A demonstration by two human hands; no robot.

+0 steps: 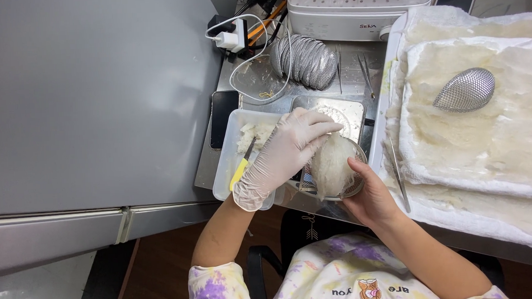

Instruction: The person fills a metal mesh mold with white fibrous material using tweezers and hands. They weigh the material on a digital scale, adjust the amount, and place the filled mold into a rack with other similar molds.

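My left hand (284,154), in a thin pale glove, presses its fingers on a white fibrous lump (331,164). The lump lies in a small oval metal mesh mould (354,186), which my bare right hand (372,195) cups from below. Both hands are over the front edge of the steel worktop (349,80). Just left of the gloved hand stands a clear plastic tray (231,163) with white pieces and a yellow-handled tool (241,166) in it.
A stack of mesh moulds (307,59) stands behind, by a white appliance (355,11), a charger and cables (231,37). A dark phone (223,116) lies at left. White towels (468,128) at right carry pale sheets and one mesh mould (465,90). Tweezers (398,173) lie beside them.
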